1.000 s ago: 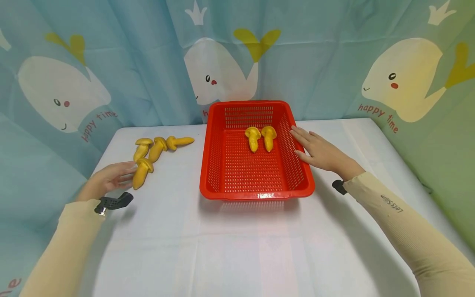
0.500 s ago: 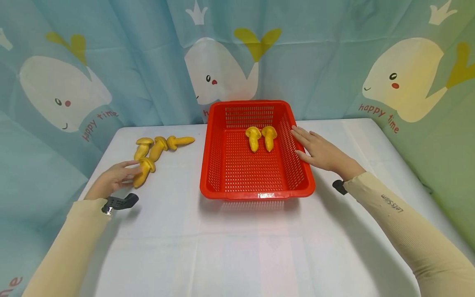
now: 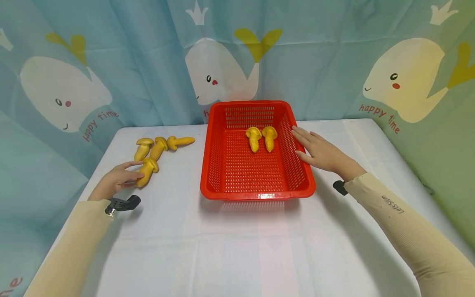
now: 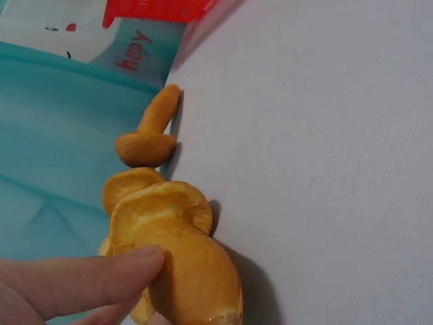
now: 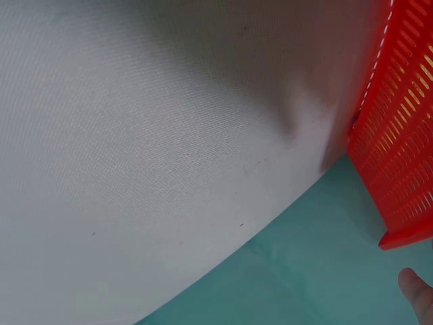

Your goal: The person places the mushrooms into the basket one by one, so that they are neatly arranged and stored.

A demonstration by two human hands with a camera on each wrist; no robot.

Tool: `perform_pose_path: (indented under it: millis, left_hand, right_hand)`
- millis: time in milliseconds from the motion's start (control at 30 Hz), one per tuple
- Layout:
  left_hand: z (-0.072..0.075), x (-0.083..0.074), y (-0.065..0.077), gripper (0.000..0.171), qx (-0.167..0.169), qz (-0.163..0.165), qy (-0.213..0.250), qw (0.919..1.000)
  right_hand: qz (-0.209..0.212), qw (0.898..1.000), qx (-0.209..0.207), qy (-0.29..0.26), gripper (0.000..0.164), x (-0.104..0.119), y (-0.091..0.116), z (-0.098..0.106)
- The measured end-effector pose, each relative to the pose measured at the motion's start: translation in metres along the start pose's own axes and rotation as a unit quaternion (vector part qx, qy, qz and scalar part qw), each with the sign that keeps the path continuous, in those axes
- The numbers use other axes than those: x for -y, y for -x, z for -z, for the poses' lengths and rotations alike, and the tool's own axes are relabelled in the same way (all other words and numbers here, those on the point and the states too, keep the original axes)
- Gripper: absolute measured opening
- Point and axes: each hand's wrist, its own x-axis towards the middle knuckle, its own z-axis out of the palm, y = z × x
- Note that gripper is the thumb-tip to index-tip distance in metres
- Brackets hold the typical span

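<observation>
Head view: left hand (image 3: 120, 178), fingers pinching the stem of one yellow mushroom (image 3: 149, 170), cap pointing away from the person; whether it touches the desk (image 3: 230, 255), hard to tell. Three further mushrooms (image 3: 158, 149), lying just beyond, near the desk's far left corner, one with stem turned toward the basket (image 3: 259, 195). Basket, red, perforated; two mushrooms (image 3: 254, 140) side by side inside, stems toward the person. Right hand (image 3: 323, 153), fingers straight, thumb apart, at the basket's right rim. Curtain (image 3: 319, 74), blue, whale-printed, behind

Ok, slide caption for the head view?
Left hand touches a yellow mushroom; right hand at the red perforated basket holding two more mushrooms.
</observation>
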Motion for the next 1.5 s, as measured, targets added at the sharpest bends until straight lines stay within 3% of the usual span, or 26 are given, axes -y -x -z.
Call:
perform_pose_path:
  millis: [367,733,1233,1500]
  left_hand:
    - [-0.011,-0.002,-0.001,0.071,-0.041,-0.005,-0.032,0.9986]
    - [-0.010,-0.004,-0.001,0.069,-0.015,0.000,-0.048,0.9988]
    - [-0.014,-0.007,0.000,0.068,0.003,0.009,0.012,0.9999]
    - [-0.013,0.000,0.000,0.072,0.007,0.000,0.106,0.9944]
  right_hand:
    - [0.005,1.000,0.000,-0.001,0.067,-0.003,0.001,-0.001]
    - [0.006,1.000,0.002,-0.003,0.066,-0.002,0.002,-0.001]
    - [0.006,1.000,-0.003,-0.003,0.066,-0.002,0.002,-0.001]
    - [0.006,1.000,-0.005,0.001,0.067,-0.002,0.001,-0.002]
